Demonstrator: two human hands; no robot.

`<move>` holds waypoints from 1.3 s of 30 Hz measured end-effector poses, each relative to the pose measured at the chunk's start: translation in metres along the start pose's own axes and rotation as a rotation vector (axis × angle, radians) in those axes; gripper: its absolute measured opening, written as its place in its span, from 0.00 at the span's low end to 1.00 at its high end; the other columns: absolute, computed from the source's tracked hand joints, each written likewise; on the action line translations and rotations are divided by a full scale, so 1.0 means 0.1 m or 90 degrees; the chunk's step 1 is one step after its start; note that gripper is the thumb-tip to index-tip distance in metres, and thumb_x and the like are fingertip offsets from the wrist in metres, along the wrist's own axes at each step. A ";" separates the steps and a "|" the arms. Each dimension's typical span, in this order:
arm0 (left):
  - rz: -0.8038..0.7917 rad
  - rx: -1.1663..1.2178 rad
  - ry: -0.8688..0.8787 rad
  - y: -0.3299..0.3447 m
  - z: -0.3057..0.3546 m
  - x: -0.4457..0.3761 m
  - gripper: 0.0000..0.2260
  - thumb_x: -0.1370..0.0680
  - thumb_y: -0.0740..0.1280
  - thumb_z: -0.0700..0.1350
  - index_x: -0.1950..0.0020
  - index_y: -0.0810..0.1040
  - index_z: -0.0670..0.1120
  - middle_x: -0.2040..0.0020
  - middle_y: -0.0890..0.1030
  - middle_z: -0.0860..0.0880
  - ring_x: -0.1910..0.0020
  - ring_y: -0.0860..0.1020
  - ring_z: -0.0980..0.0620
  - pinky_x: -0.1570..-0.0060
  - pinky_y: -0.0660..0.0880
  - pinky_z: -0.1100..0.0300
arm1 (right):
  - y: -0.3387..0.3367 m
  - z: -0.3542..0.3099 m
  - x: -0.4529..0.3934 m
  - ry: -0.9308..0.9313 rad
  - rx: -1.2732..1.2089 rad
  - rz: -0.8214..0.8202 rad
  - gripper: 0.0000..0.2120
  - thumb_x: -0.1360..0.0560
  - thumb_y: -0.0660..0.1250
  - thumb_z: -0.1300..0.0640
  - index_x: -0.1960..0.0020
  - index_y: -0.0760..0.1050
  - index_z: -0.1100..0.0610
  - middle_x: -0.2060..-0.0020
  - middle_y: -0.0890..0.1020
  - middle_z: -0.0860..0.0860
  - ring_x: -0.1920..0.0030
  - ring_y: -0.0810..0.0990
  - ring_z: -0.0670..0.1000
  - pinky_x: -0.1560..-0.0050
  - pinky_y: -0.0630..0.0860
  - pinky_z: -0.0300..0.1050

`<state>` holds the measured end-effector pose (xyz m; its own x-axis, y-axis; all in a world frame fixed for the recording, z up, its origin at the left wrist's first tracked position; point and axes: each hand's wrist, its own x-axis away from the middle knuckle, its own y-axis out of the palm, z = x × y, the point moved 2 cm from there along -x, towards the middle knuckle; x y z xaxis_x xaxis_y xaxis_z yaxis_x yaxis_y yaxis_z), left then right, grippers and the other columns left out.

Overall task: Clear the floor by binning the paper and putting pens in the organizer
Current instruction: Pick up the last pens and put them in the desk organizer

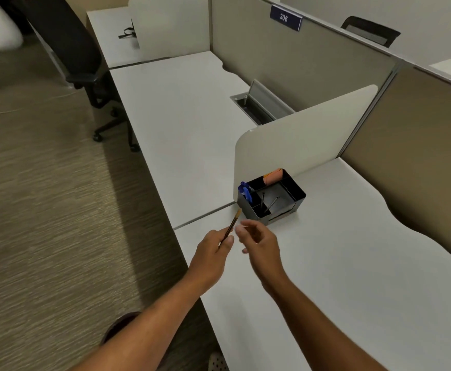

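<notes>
Both arms reach in from the bottom of the frame over the near corner of the white desk (339, 263). The left hand (213, 253) grasps a slim pen (231, 226) with a dark barrel and tan tip, pinched between thumb and curled fingers; the pen slants up and to the right, and its tip sits just beside the lower left corner of the organizer (286, 207). The right hand (259, 241) hovers close to the right of the pen, fingers loosely spread and slightly blurred, holding nothing and touching neither the pen nor the desk as far as can be seen.

The organizer is a black, multi-compartment desk caddy standing on the desk at centre frame, against the foot of a low white divider (307, 135). Its left compartment holds blue pens (245, 192) standing upright. The middle section holds two thin dark pens (271, 204) leaning at angles. The rear compartment holds orange sticky notes (272, 174). The right compartment looks dark; its contents cannot be told.

Further up the frame, a neighbouring desk carries an open metal cable tray (259, 103). A blue plate marked 306 (285, 17) sits on the partition at top centre. A black office chair (79, 57) stands on the carpet (45, 210) at upper left.
</notes>
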<state>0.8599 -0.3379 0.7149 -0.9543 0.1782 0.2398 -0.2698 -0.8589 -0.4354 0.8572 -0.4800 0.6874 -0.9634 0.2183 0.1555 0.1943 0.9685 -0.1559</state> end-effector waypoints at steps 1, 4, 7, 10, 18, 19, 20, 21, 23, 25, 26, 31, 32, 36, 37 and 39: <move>-0.001 -0.015 0.004 0.03 0.02 -0.01 0.14 0.13 0.57 0.51 0.30 0.76 0.53 0.43 0.77 0.50 0.45 0.77 0.55 0.50 0.73 0.67 | 0.02 -0.03 0.02 -0.023 0.009 -0.008 0.09 0.22 0.73 0.44 0.44 0.78 0.36 0.52 0.85 0.36 0.48 0.84 0.39 0.53 0.83 0.35; -0.006 -0.027 0.007 0.08 0.02 -0.05 0.14 0.13 0.57 0.48 0.28 0.75 0.53 0.43 0.77 0.49 0.44 0.78 0.54 0.45 0.76 0.62 | 0.00 -0.10 -0.03 -0.049 0.016 -0.005 0.14 0.24 0.76 0.51 0.42 0.78 0.40 0.54 0.87 0.38 0.50 0.86 0.41 0.50 0.84 0.38; -0.008 -0.030 0.012 0.10 0.00 -0.09 0.15 0.13 0.58 0.47 0.27 0.73 0.53 0.43 0.76 0.48 0.45 0.78 0.53 0.46 0.77 0.60 | -0.07 -0.13 -0.14 -0.041 0.018 -0.007 0.15 0.25 0.77 0.53 0.40 0.79 0.49 0.57 0.88 0.43 0.55 0.88 0.45 0.51 0.86 0.43; -0.012 -0.018 0.002 0.08 -0.02 -0.12 0.20 0.14 0.59 0.45 0.21 0.67 0.53 0.36 0.74 0.49 0.44 0.78 0.52 0.43 0.78 0.58 | -0.16 -0.19 -0.27 -0.047 -0.011 0.000 0.12 0.25 0.77 0.57 0.43 0.81 0.52 0.57 0.88 0.48 0.57 0.88 0.49 0.57 0.85 0.43; 0.002 0.011 -0.017 -0.07 -0.07 -0.13 0.25 0.15 0.57 0.36 0.20 0.64 0.52 0.25 0.69 0.52 0.29 0.71 0.57 0.36 0.68 0.65 | -0.53 -0.32 -0.76 -0.082 0.055 0.222 0.06 0.24 0.76 0.55 0.49 0.82 0.52 0.58 0.86 0.44 0.57 0.85 0.40 0.58 0.79 0.29; 0.006 0.009 -0.014 -0.09 -0.08 -0.14 0.25 0.15 0.57 0.36 0.19 0.64 0.52 0.24 0.69 0.52 0.28 0.71 0.57 0.36 0.68 0.65 | -0.54 -0.32 -0.82 -0.086 0.074 0.228 0.06 0.24 0.75 0.55 0.48 0.82 0.52 0.58 0.86 0.44 0.57 0.84 0.38 0.59 0.77 0.26; 0.010 0.008 -0.012 -0.10 -0.09 -0.14 0.25 0.15 0.57 0.36 0.19 0.64 0.52 0.24 0.69 0.52 0.28 0.71 0.56 0.35 0.68 0.65 | -0.54 -0.31 -0.87 -0.090 0.087 0.228 0.06 0.24 0.75 0.56 0.48 0.82 0.53 0.57 0.86 0.44 0.56 0.84 0.37 0.60 0.76 0.25; 0.015 0.007 -0.011 -0.11 -0.11 -0.15 0.25 0.15 0.57 0.36 0.19 0.64 0.52 0.24 0.69 0.52 0.28 0.71 0.56 0.35 0.69 0.65 | -0.54 -0.29 -0.92 -0.095 0.095 0.222 0.06 0.23 0.74 0.57 0.47 0.82 0.54 0.55 0.86 0.44 0.55 0.83 0.36 0.59 0.76 0.24; 0.020 0.006 -0.013 -0.13 -0.14 -0.15 0.25 0.15 0.57 0.35 0.20 0.64 0.52 0.25 0.70 0.52 0.29 0.71 0.57 0.35 0.68 0.65 | -0.51 -0.26 -0.99 -0.101 0.115 0.203 0.06 0.22 0.73 0.58 0.45 0.81 0.54 0.54 0.85 0.44 0.53 0.83 0.37 0.56 0.77 0.28; 0.024 0.004 -0.016 -0.14 -0.17 -0.16 0.25 0.15 0.57 0.35 0.20 0.64 0.53 0.26 0.70 0.53 0.31 0.71 0.58 0.36 0.68 0.67 | -0.48 -0.20 -1.04 -0.092 0.146 0.193 0.06 0.23 0.72 0.57 0.46 0.81 0.53 0.54 0.84 0.44 0.53 0.84 0.42 0.53 0.80 0.36; 0.026 0.004 -0.018 -0.15 -0.19 -0.16 0.25 0.16 0.57 0.35 0.20 0.64 0.53 0.26 0.70 0.53 0.31 0.71 0.59 0.37 0.67 0.67 | -0.47 -0.17 -1.06 -0.086 0.166 0.191 0.05 0.23 0.72 0.56 0.47 0.80 0.52 0.55 0.84 0.44 0.53 0.84 0.44 0.52 0.81 0.41; 0.036 0.009 -0.027 -0.18 -0.25 -0.16 0.26 0.16 0.58 0.36 0.20 0.64 0.54 0.26 0.70 0.54 0.31 0.71 0.60 0.38 0.67 0.68 | -0.43 -0.07 -1.12 -0.095 0.185 0.220 0.04 0.22 0.71 0.55 0.47 0.79 0.51 0.54 0.83 0.45 0.53 0.83 0.46 0.54 0.79 0.37; 0.039 0.010 -0.028 -0.19 -0.27 -0.16 0.26 0.16 0.58 0.36 0.20 0.64 0.54 0.26 0.70 0.54 0.31 0.71 0.59 0.37 0.67 0.67 | -0.43 -0.07 -1.12 -0.098 0.171 0.231 0.04 0.22 0.70 0.54 0.47 0.79 0.51 0.54 0.83 0.44 0.53 0.82 0.43 0.56 0.77 0.31; 0.052 0.012 -0.034 -0.25 -0.32 -0.14 0.26 0.15 0.58 0.36 0.19 0.64 0.54 0.25 0.69 0.54 0.30 0.71 0.58 0.34 0.68 0.64 | -0.49 -0.11 -1.12 -0.124 0.106 0.299 0.06 0.22 0.70 0.54 0.49 0.76 0.43 0.56 0.83 0.40 0.54 0.81 0.38 0.60 0.72 0.23; 0.055 0.011 -0.036 -0.26 -0.33 -0.14 0.26 0.15 0.58 0.36 0.19 0.64 0.53 0.25 0.69 0.54 0.30 0.71 0.58 0.33 0.69 0.64 | -0.51 -0.11 -1.13 -0.128 0.100 0.310 0.07 0.22 0.70 0.54 0.49 0.76 0.42 0.57 0.83 0.40 0.54 0.81 0.38 0.60 0.72 0.24; 0.061 0.008 -0.040 -0.27 -0.35 -0.13 0.26 0.15 0.58 0.35 0.19 0.64 0.53 0.25 0.69 0.53 0.30 0.71 0.58 0.33 0.69 0.63 | -0.51 -0.10 -1.15 -0.125 0.121 0.305 0.06 0.22 0.70 0.53 0.49 0.76 0.43 0.57 0.83 0.40 0.54 0.82 0.39 0.58 0.72 0.27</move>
<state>0.8755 -0.3005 0.6933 -0.9654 0.0654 0.2524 -0.1764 -0.8765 -0.4479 0.9602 -0.5531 0.6871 -0.7950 0.5857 -0.1577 0.6005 0.7234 -0.3407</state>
